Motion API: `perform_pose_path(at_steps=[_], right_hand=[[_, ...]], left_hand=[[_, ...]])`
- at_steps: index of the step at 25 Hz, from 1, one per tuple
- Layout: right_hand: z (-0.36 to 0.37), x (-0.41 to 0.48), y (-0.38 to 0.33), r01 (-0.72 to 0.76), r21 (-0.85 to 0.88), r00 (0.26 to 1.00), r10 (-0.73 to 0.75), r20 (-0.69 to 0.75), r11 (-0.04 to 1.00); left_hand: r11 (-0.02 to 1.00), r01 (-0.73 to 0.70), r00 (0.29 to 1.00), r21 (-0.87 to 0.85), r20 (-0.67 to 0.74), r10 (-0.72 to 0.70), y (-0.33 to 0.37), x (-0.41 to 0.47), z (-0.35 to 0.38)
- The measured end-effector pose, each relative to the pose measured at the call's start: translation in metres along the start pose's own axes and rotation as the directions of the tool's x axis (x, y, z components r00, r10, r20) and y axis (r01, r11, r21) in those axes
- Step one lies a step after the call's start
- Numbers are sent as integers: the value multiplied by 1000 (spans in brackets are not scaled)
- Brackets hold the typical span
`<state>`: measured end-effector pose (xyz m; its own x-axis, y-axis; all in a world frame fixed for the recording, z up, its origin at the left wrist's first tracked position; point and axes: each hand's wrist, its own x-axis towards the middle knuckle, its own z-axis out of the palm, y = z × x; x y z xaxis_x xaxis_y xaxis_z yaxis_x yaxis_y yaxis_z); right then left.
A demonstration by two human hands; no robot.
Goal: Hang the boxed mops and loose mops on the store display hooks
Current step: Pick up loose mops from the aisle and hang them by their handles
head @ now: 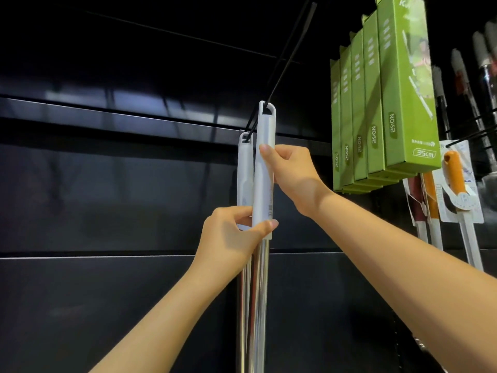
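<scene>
A: What was nearest the viewer?
B: The right forearm (403,265), raised. Its right hand (293,173) pinched the loose mop's grey handle sleeve (265,170). The left hand (236,235) pinched the sleeve's lower end, just below.
A: Was it hung?
B: The top loop (267,109), above both grips, looked threaded on the black display hook (290,52), in front of a second mop handle (244,170). Best to slide it back and steady the steel shaft (259,292) below before releasing. Green boxed mops (390,103) hung well to the right.
</scene>
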<state>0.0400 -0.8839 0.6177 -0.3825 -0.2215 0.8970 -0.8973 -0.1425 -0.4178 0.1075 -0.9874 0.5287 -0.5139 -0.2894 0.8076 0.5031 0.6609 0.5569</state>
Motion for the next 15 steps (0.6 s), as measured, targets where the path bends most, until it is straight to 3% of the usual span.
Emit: perform_pose_path(at_steps=[4, 7, 9, 15], right_hand=[[8, 10, 9, -107, -96, 994, 103, -39, 990], [13, 15, 17, -108, -104, 991, 99, -89, 989], [14, 20, 25, -107, -105, 988, 94, -121, 989], [20, 27, 55, -241, -133, 961, 217, -174, 961]], left_hand=[[999, -29, 997, 21, -71, 30, -12, 5, 4], [973, -126, 973, 191, -167, 159, -25, 6, 6], [967, -166, 967, 193, -162, 198, -32, 9, 7], [994, -65, 993, 87, -95, 73, -50, 23, 11]])
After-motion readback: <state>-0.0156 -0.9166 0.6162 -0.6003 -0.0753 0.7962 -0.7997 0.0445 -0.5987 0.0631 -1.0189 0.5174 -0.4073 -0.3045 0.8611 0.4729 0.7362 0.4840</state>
